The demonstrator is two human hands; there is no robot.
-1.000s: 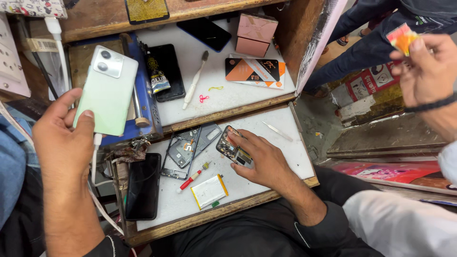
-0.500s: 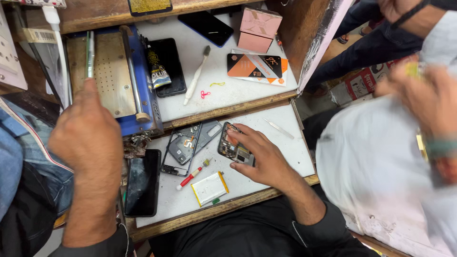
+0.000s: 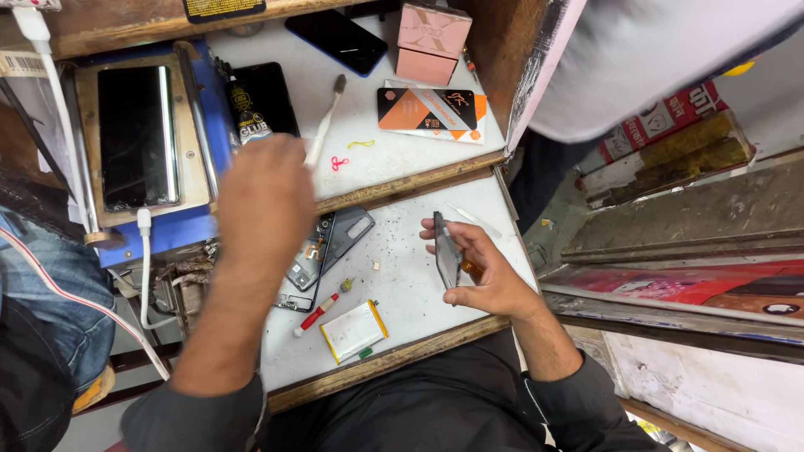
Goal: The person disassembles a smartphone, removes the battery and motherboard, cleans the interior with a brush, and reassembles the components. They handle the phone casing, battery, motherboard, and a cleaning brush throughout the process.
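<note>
your left hand (image 3: 264,197) is up by the white brush (image 3: 322,124) on the top shelf, fingers closing on its handle, though i cannot tell if the grip is full. your right hand (image 3: 479,269) holds a dark phone part (image 3: 446,254) on its edge over the white work board (image 3: 419,293). the phone looks opened up: its back frame (image 3: 311,255) and 1 battery (image 3: 353,331) lie out, beside a red screwdriver (image 3: 320,310). cleaning and putting it back together look left to do.
</note>
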